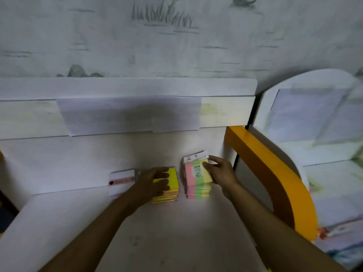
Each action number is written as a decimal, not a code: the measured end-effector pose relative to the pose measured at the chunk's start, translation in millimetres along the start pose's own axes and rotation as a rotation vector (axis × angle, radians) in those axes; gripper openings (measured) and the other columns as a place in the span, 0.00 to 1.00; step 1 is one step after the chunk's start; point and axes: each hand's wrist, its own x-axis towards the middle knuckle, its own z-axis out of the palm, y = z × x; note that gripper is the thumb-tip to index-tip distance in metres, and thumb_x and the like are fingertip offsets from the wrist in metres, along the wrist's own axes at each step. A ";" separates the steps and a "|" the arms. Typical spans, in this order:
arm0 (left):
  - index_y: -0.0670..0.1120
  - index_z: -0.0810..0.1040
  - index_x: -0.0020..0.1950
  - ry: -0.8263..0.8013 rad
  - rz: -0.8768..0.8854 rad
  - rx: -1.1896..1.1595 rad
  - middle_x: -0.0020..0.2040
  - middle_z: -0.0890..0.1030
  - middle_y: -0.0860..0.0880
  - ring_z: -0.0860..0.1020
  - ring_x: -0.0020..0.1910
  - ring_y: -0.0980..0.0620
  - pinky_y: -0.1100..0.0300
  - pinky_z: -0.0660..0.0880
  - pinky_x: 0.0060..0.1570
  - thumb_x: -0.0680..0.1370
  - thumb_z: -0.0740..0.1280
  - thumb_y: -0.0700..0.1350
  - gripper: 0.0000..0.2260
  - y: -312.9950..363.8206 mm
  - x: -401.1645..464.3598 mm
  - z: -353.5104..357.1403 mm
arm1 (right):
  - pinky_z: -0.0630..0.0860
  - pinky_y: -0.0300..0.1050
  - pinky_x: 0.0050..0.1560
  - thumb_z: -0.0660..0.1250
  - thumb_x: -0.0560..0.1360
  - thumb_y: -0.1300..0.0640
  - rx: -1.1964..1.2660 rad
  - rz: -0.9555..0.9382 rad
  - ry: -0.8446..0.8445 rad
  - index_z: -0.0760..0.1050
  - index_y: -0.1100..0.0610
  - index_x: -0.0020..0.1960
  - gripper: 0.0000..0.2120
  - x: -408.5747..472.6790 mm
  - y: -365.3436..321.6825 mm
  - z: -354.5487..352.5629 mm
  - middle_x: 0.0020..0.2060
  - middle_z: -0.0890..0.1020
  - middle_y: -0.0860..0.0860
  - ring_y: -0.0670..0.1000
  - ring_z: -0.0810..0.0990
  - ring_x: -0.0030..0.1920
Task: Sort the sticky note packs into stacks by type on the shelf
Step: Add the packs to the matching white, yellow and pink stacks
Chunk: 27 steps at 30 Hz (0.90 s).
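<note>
Two stacks of sticky note packs stand side by side on the white shelf (167,232), near its back wall. The left stack (172,185) is bright yellow with thin pink edges showing between packs. My left hand (157,180) lies flat on top of it with fingers spread. The right stack (197,190) has pink, green and yellow stripes, and its top pack (193,170) carries a white header card and the number 2209. My right hand (220,170) holds that top pack by its right edge, thumb on top.
A white card with a pink strip (121,180) leans on the back wall left of the yellow stack. An orange curved side panel (275,169) bounds the shelf on the right. Paper sheets (127,114) are taped above.
</note>
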 end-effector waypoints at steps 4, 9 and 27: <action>0.42 0.73 0.62 -0.004 0.006 0.059 0.55 0.79 0.44 0.79 0.43 0.50 0.60 0.73 0.43 0.79 0.62 0.34 0.12 1.2 2.0 -7.6 | 0.80 0.53 0.57 0.71 0.73 0.56 -0.163 -0.011 0.141 0.78 0.55 0.62 0.17 19.7 10.9 -1.2 0.54 0.83 0.53 0.53 0.83 0.50; 0.46 0.76 0.57 0.021 0.039 0.067 0.55 0.81 0.45 0.80 0.46 0.49 0.58 0.75 0.46 0.79 0.62 0.33 0.11 -4.5 -1.6 -16.7 | 0.79 0.45 0.56 0.68 0.74 0.53 -0.379 -0.035 0.171 0.78 0.55 0.61 0.16 32.0 17.6 5.8 0.54 0.84 0.53 0.52 0.82 0.52; 0.63 0.79 0.48 -0.026 0.585 0.367 0.48 0.84 0.56 0.84 0.41 0.57 0.62 0.79 0.40 0.75 0.69 0.46 0.10 74.8 -13.3 54.1 | 0.78 0.34 0.49 0.67 0.77 0.53 -0.612 -0.588 -0.167 0.77 0.52 0.62 0.15 -112.2 -102.5 -58.4 0.57 0.82 0.48 0.43 0.81 0.50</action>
